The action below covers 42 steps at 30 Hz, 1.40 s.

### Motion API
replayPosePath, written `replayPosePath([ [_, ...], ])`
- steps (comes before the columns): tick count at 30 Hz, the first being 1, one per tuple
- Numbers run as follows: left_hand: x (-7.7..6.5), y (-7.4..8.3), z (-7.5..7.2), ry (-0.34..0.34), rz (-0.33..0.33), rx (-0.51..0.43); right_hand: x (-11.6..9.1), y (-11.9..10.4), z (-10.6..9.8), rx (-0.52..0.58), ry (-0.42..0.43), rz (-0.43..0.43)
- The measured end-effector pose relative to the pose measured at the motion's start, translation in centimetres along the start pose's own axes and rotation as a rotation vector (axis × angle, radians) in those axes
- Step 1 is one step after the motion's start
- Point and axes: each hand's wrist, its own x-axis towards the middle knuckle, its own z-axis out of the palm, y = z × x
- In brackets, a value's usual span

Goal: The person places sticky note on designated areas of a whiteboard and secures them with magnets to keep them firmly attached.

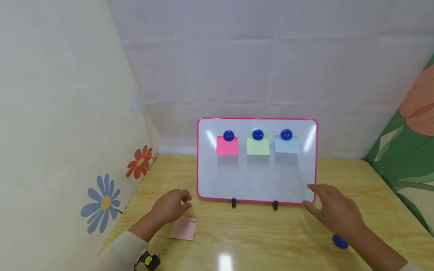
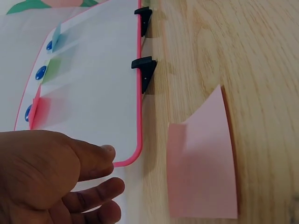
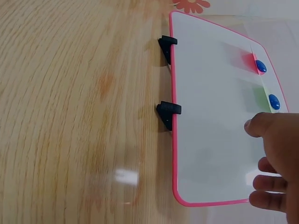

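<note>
A whiteboard (image 1: 257,177) with a pink frame stands upright on the table. Three sticky notes hang in a row across its upper part: hot pink (image 1: 227,146), light green (image 1: 258,146) and light blue (image 1: 286,145), each under a round blue magnet (image 1: 228,135). My left hand (image 1: 171,205) hovers by the board's lower left corner, fingers loosely curled and holding nothing. Just below that hand, a pale pink sticky note (image 2: 203,163) lies on the table with its top edge bent. My right hand (image 1: 337,210) is at the lower right corner, thumb and fingers apart around nothing.
Another blue magnet (image 1: 340,241) lies on the wooden table (image 1: 257,233), beside my right forearm. Two black feet (image 2: 145,70) support the board's bottom edge. A pale cloth wall (image 1: 264,67) rises behind, and flower-patterned walls flank the table.
</note>
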Motion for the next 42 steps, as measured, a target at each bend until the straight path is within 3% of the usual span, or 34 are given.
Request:
replayPosePath([
  [9, -0.1, -1.0, 0.6, -0.053, -0.03, 0.046, -0.7, 1.2, 0.5, -0.026, -0.024, -0.005],
  [18, -0.2, -1.2, 1.1, -0.081, -0.064, 0.045, -1.1, 1.9, 0.3, -0.044, -0.204, 0.017],
  [23, -0.3, -1.3, 1.1, -0.092, -0.065, 0.047, -1.2, 3.1, 0.4, -0.039, -0.4, 0.072],
  [25, -0.2, -1.3, 1.2, -0.105, -0.064, 0.052, -1.5, 3.6, 0.6, -0.044, -0.442, 0.081],
  [32, -0.1, -1.5, 1.4, -0.134, -0.06, 0.056, -2.8, 4.7, 1.4, -0.085, -0.434, 0.033],
  [42, -0.4, -1.7, 1.8, -0.134, -0.036, 0.062, -3.2, 5.4, 1.9, -0.069, -0.547, 0.061],
])
